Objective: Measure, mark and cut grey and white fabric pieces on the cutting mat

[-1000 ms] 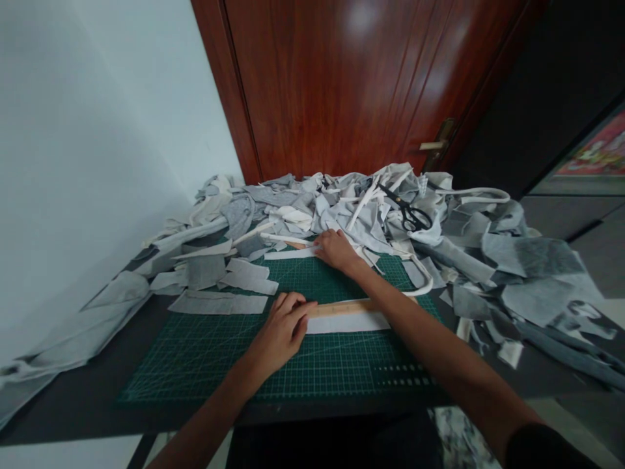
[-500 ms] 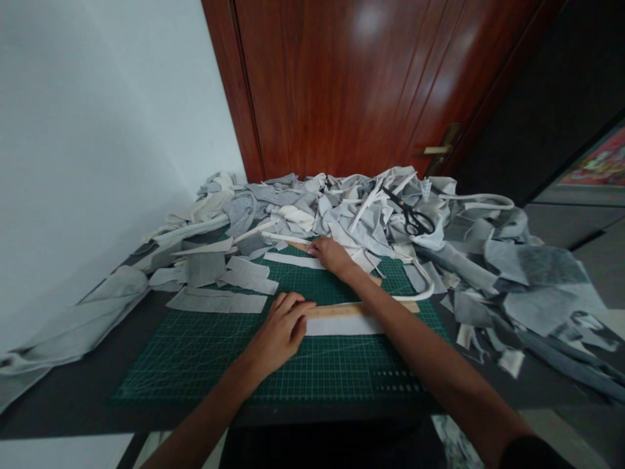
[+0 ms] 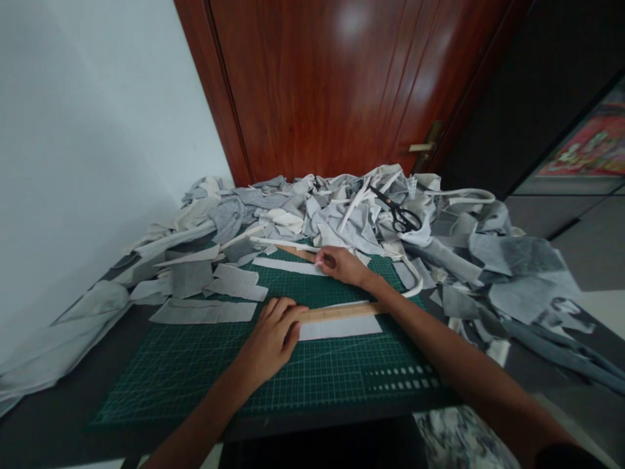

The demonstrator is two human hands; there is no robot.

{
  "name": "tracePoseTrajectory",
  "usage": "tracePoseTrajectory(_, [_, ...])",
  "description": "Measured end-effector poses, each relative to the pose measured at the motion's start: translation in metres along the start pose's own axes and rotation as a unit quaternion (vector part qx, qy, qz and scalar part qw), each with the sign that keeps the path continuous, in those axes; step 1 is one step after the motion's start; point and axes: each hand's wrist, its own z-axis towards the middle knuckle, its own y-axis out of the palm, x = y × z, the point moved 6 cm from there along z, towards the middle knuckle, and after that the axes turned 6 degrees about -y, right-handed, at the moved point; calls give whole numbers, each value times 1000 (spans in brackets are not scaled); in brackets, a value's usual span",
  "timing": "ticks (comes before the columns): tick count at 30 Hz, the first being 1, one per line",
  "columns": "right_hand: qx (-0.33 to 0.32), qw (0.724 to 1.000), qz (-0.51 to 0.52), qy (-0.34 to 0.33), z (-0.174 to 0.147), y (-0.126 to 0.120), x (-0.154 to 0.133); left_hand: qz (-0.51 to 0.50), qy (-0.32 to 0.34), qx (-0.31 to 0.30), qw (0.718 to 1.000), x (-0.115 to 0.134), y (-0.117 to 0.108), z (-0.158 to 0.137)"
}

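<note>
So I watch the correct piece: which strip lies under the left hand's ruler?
The white strip nearest the person: the ruler lies along it, while the grey strips at left have none.

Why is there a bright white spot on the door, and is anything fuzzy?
Head view: the spot near the top of the door looks like light glaring off its shiny surface; head view: the red picture at the right edge is blurry; head view: the marks on the wooden ruler by the left hand are too faint to read.
</note>
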Motion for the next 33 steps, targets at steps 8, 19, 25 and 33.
tracePoseTrajectory(8, [22,999,32,5,-77,-36,8,18,61,-82,995,6,-5,22])
tracePoseTrajectory(19, [8,1000,11,-22,-86,-28,6,-17,96,-119,988,13,19,57])
tracePoseTrajectory(25, [39,999,2,-2,-87,-30,8,-36,105,-135,985,12,18,53])
tracePoseTrajectory(33, [42,999,4,-1,-89,-32,7,-65,85,-151,983,8,21,55])
